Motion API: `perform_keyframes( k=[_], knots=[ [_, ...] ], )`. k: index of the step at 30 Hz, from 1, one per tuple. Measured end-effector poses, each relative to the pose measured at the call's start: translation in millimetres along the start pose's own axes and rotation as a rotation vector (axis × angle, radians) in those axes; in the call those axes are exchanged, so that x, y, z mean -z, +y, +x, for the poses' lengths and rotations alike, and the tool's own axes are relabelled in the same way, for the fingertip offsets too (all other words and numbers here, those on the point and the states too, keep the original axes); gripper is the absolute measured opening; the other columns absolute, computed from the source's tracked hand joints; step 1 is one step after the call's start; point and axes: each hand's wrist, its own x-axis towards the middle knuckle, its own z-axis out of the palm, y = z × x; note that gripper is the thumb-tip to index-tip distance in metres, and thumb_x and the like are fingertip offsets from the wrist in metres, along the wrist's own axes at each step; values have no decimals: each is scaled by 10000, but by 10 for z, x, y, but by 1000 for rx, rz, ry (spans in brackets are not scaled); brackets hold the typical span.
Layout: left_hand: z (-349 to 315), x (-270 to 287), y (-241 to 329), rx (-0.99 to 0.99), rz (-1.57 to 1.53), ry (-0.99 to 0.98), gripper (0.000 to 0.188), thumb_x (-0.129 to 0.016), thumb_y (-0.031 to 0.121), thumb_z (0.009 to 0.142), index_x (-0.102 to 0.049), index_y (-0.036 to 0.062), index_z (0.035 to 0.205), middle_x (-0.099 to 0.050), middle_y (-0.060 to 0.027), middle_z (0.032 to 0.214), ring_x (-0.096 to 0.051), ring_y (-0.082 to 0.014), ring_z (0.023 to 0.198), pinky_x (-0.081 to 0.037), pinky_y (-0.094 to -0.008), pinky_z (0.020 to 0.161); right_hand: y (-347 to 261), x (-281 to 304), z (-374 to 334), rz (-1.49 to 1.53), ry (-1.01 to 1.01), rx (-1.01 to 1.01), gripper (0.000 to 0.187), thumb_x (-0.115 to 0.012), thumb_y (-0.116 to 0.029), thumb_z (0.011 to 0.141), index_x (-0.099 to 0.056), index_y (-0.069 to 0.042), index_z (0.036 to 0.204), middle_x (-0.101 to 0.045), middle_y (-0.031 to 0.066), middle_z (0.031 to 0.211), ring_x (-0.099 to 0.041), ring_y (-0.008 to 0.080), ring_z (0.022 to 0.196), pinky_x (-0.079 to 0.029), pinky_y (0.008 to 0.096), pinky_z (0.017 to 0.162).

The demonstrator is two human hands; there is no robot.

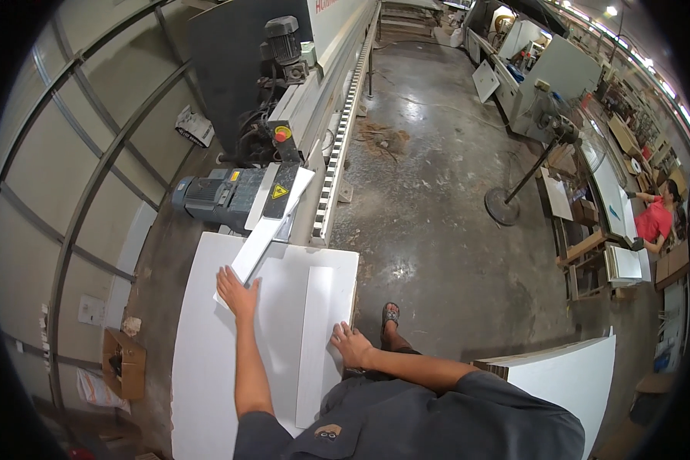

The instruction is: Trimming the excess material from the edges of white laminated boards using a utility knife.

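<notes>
A narrow white board (267, 234) slants from the machine's end toward me, its far end against the machine. At its near end is my left hand (238, 295), fingers along one side and thumb on the other, holding it. A second long white board (312, 337) lies flat on a larger white panel (207, 368). My right hand (351, 345) rests beside this second board near the panel's right edge, fingers spread and gripping nothing.
Ahead stands the machine with a motor (215, 195), a red stop button (282, 134) and a long toothed track (345, 130). White panels (567, 376) are stacked at my right. A pedestal stand (503, 205) is farther right; a person (653, 218) works beyond it. A cardboard box (123, 364) sits left.
</notes>
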Motion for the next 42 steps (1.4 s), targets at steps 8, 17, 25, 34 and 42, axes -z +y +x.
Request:
perform_keyframes(
  k=[8, 17, 25, 34, 42],
  knots=[
    [31, -179, 56, 168, -57, -308, 733, -870, 356, 687, -566, -5, 1248, -628, -203, 1170, -574, -388, 1146, -430, -488, 1047, 68, -49, -7, 96, 58, -29, 697, -717, -280, 821, -485, -31, 1429, -335, 240, 1570, -374, 422, 1463, -441, 524, 1095],
    [-1587, 467, 733, 198, -177, -362, 792, -900, 286, 613, -548, 21, 1271, -607, -169, 1197, -558, -380, 1163, -426, -470, 1039, 1178, 492, -10, 2319, -40, -302, 651, -548, -501, 1034, -434, -77, 1515, -512, 141, 1480, -533, 250, 1332, -497, 418, 1047],
    [-2513, 1146, 1037, 81, -345, -466, 799, -897, 182, 553, -547, 60, 1261, -590, -150, 1127, -545, -395, 1109, -416, -494, 1006, 2184, 1375, -735, 1961, 916, -377, 589, -562, -528, 1031, -509, -54, 1376, -609, 104, 1322, -651, 183, 1076, -549, 325, 885],
    [-2496, 1152, 1030, -35, -410, -553, 1013, -885, 155, 597, -424, 49, 1493, -527, -189, 1303, -484, -409, 1229, -363, -532, 1076, 2090, 1763, -1258, 1714, 552, -285, 373, -570, -318, 1072, -564, -43, 1323, -681, 21, 1088, -632, 84, 914, -560, 317, 876],
    [-2282, 1285, 1483, -143, -586, -531, 993, -886, 325, 630, -452, -1, 1461, -554, -229, 1234, -521, -430, 1168, -419, -531, 1029, 1537, 1828, -1288, 1653, 263, -385, 308, -562, -165, 1064, -537, -11, 1329, -669, 44, 1084, -650, 98, 916, -572, 288, 839]
  ],
)
